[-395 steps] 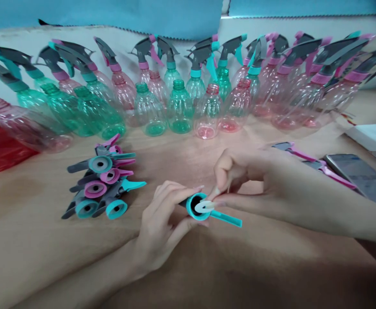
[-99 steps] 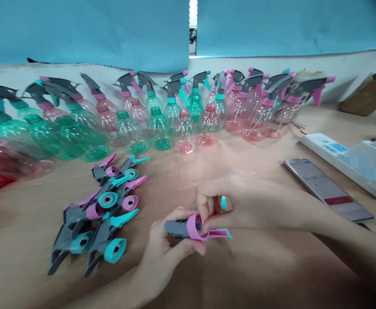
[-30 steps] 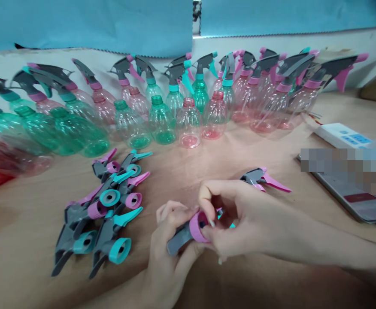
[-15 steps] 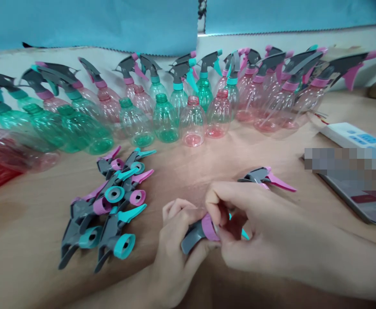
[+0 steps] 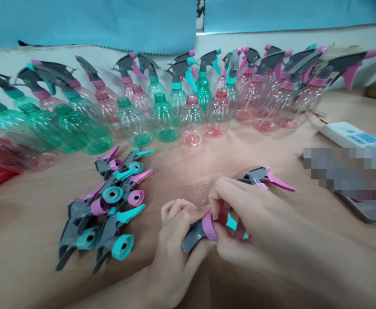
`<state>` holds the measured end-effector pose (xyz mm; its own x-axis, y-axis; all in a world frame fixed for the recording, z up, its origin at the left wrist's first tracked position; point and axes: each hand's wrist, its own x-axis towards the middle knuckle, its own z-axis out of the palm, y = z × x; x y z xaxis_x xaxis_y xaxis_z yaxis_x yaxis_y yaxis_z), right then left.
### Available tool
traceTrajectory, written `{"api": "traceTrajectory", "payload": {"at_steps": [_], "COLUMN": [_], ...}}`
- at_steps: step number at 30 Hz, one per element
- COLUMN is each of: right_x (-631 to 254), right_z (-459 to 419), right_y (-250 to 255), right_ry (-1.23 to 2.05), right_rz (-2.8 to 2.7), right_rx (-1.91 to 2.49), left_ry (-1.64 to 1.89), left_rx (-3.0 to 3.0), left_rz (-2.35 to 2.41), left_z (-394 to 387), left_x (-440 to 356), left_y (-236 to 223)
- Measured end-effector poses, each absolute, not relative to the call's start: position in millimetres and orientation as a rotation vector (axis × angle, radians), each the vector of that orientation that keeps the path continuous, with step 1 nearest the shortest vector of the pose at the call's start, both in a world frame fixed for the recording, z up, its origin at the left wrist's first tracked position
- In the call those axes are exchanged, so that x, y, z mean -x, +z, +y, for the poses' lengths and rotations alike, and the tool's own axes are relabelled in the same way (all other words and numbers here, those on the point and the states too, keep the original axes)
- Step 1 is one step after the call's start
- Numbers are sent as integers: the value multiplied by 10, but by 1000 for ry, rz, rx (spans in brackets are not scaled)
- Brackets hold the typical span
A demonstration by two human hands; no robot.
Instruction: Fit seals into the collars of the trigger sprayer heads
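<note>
Gray spray head (image 5: 193, 239) clamped in left hand (image 5: 175, 236), right hand (image 5: 244, 221) at pink rim (image 5: 209, 226) — grip unclear, tabletop (image 5: 188, 171) beyond.

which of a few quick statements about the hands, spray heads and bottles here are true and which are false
1. The left hand holds a grey spray head with a pink collar. True.
2. The right hand is far from the left. False: its fingers are at the collar's open end.
3. A spray-head pile lies left of the left hand. True.
4. Every bottle wears a spray head. False: the front pink bottle has none.
</note>
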<state>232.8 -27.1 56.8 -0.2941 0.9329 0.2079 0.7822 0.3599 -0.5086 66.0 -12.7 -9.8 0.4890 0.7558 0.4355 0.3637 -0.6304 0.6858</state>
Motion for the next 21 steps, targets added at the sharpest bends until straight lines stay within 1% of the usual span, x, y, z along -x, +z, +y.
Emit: {"api": "traceTrajectory", "payload": {"at_steps": [4,6,9,14,21], "right_x": [-2270,-2243,-2230,-2276,-2298], "right_z": [-395,-466,-525,-504,-438], "right_y": [532,516,504,558,577], "right_ry": [73,31,18,133,176], "right_rz": [-2282,-2256,-2217,-2216,-2236], "right_rx": [1408,1412,1399,1386,1406], "left_ry": [1065,1075,1087,1058,1068], "left_rx": [-2321,-2353,-2364,-2413,-2406], "left_rz": [861,811,786,809,813], "left_z": [-115,-111,-105,-96,-104], "left_x": [-658,-657,-655,-639,-635], "left_y": [-106,-111,-116,-113,-122]}}
